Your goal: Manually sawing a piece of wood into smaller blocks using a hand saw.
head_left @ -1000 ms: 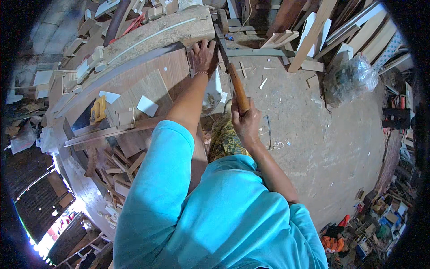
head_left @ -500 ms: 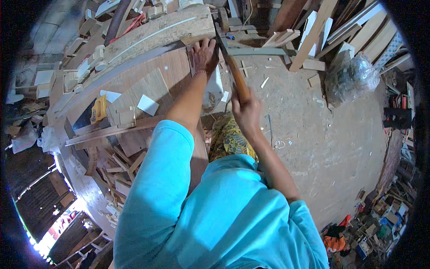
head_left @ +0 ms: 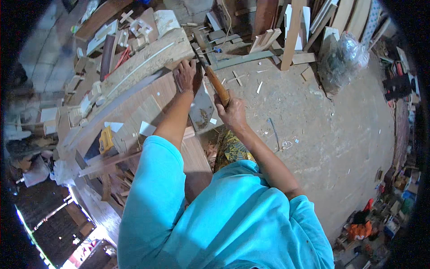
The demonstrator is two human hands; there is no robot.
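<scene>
- 2 hands at work: the left hand (head_left: pixel 185 75) lies flat on wood, the right hand (head_left: pixel 231 112) grips a tool.
- 1 hammer (head_left: pixel 217 85) with a wooden handle, in the right hand.
- 1 long curved board (head_left: pixel 143 62), pale, just beyond the left hand.
- 1 yellow tool (head_left: pixel 106 140) lying on the wooden panels.
- 2 small white squares (head_left: pixel 147 128) on the panels.
- 1 clear plastic bag (head_left: pixel 342 58), bunched, by the leaning planks.
- 1 bent metal rod (head_left: pixel 273 131) on the floor.
- Wood offcuts at the top: too many and too jumbled to count.
</scene>
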